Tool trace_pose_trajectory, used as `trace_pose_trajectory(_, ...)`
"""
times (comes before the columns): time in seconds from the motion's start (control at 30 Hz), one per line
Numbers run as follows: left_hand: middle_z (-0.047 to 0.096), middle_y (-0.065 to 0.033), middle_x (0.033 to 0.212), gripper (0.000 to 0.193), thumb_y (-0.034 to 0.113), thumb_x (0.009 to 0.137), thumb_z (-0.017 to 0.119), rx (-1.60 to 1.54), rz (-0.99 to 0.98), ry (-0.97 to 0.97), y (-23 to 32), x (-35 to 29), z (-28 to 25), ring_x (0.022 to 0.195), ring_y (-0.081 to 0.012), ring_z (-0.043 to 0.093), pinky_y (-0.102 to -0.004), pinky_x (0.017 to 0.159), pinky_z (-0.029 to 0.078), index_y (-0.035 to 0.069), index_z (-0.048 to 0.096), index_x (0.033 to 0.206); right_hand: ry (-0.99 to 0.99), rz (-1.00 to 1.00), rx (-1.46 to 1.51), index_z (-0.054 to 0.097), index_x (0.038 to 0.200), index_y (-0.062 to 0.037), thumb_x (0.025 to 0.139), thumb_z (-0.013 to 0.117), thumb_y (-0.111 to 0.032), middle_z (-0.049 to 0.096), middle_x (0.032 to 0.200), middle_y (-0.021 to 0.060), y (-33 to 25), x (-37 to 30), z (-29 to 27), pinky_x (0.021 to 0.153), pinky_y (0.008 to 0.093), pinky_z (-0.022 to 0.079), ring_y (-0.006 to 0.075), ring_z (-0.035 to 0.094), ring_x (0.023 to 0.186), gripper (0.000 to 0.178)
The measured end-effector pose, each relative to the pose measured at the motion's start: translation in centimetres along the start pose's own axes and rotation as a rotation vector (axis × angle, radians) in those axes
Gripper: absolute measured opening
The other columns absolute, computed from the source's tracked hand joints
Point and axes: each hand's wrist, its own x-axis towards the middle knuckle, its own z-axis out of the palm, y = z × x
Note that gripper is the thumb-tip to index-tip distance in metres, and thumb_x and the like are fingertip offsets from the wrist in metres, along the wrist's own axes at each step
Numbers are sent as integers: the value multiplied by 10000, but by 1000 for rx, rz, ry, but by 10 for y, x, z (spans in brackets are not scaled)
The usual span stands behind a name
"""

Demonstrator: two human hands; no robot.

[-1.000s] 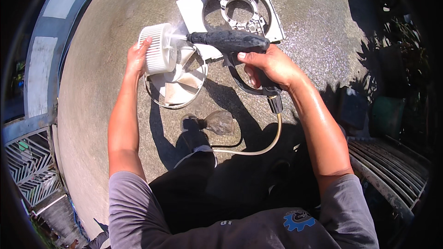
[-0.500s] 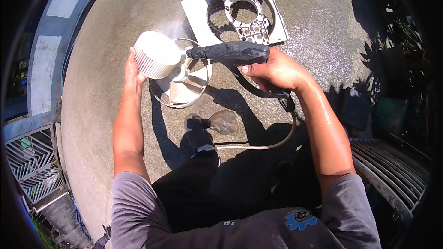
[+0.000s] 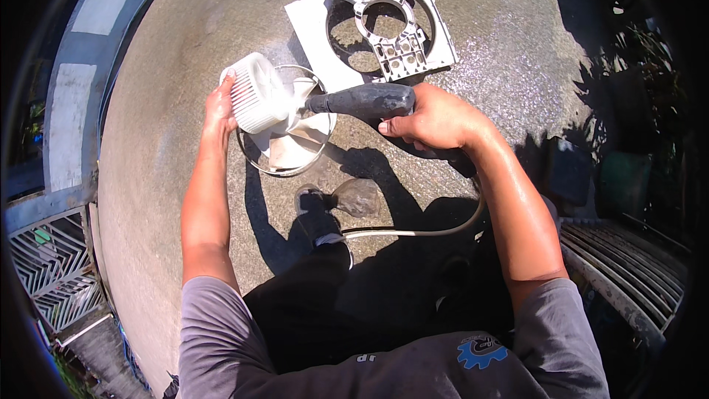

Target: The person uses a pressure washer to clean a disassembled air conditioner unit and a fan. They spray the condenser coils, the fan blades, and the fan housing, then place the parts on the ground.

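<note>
My left hand [image 3: 219, 106] grips a white, slatted blower wheel [image 3: 249, 100] by its outer side, raised above the ground. In my right hand [image 3: 436, 120] is a black spray gun [image 3: 365, 102], its nozzle pointing left at the wheel from close by. A bright white blur of spray lies between nozzle and wheel, hiding part of the wheel's face. Below them, a white fan blade with an outer ring [image 3: 289, 154] rests on the ground, partly covered by the wheel. A pale hose [image 3: 413, 233] runs from the gun's handle down past my shoe.
A white plastic fan shroud [image 3: 314, 33] with a round opening lies on the wet concrete [image 3: 502, 37] beyond my hands. My shoe [image 3: 312, 198] stands beside a greyish lump [image 3: 357, 197]. A slatted metal bench [image 3: 624, 266] is at the right, a white patterned grille [image 3: 55, 270] at the left.
The blower wheel has shifted slightly right and turned its face more toward the nozzle. The spray gun has moved slightly left and down, its handle tilting more out of sight under my right hand.
</note>
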Motion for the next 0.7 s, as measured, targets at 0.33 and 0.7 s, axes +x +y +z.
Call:
trace_pose_trajectory(0.33, 798, -96, 994, 414, 372, 1010, 792, 549, 142, -144, 21, -17, 39, 828, -152, 737, -337, 771, 601, -25, 757, 1121, 16, -41, 252, 748, 1039, -6, 939, 837, -272, 705, 787, 35, 3, 1, -5, 593, 341, 519, 139, 639, 635, 298)
trace_pose_trajectory(0.7, 793, -48, 1106, 367, 289, 966, 837, 645, 249, -231, 26, -17, 62, 970, -131, 717, -309, 886, 572, 20, 753, 1201, 144, 15, 320, 735, 977, -37, 952, 835, -212, 674, 734, 5, 6, -13, -28, 555, 309, 485, 115, 615, 597, 203)
